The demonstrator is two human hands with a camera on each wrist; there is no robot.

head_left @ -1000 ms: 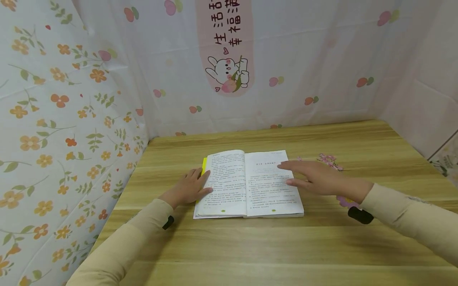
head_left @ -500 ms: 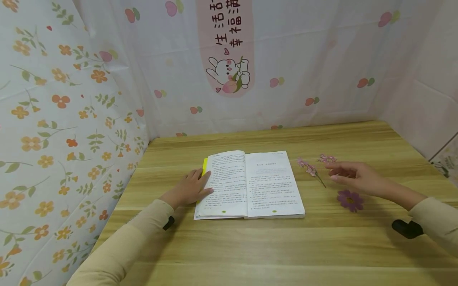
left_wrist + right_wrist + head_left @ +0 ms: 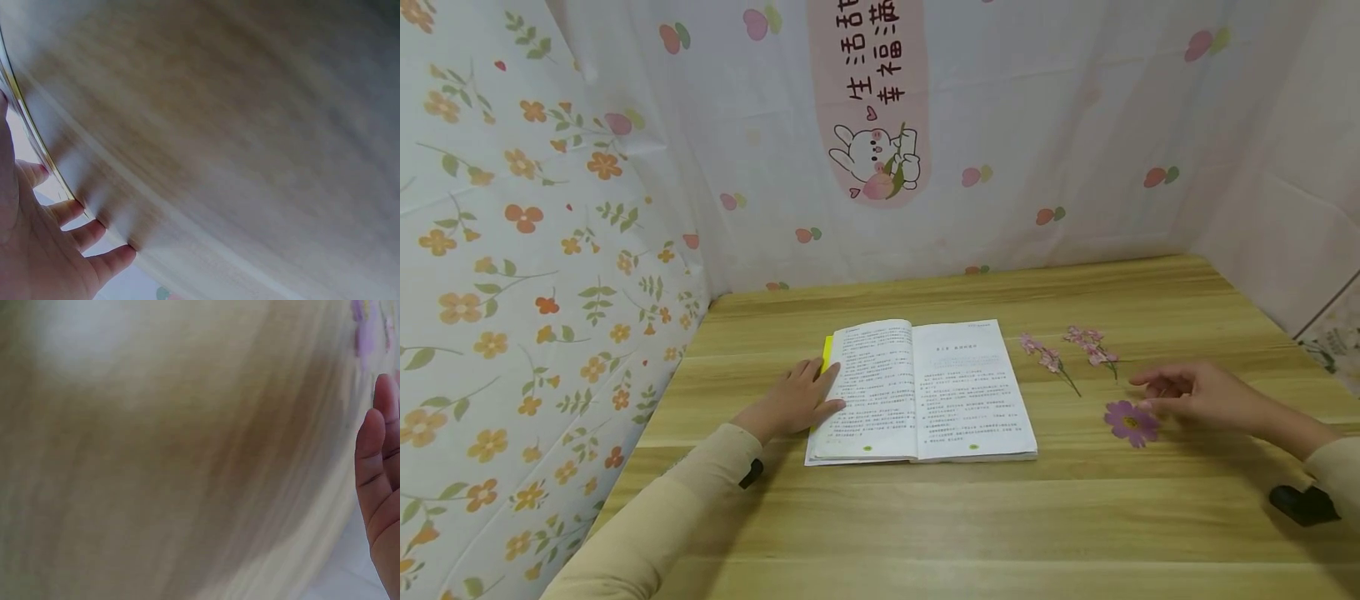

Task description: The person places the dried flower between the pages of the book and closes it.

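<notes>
Well, from my end of the feed the open book (image 3: 970,392) lies flat, left of centre on the wooden table (image 3: 955,517), its tops of pages turned away from the wearer and its print upright for reading. Its spine runs nearly straight from the near side to the far side — the spread is widest from left to right.

I see the left hand (image 3: 801,398) resting at the book's left edge, fingers spread, thumb over the page margin, just below a yellow strip (image 3: 827,350).

I read the right hand (image 3: 1198,396) as loosely bent, a narrow gap between finger and thumb, holding nothing. It is just beside the purple flower (image 3: 1129,423), which lies face up; whether they touch, my head view cannot tell. Two pink sprigs lie beyond, the left sprig (image 3: 1048,360) and the right sprig (image 3: 1093,346), both slanting with blossoms far and left, stems near and right.

Only the head view gives me the whole spread. My left wrist view adds the palm side and splayed fingertips — my right one, a palm side too, with purple petals past the fingertips.
</notes>
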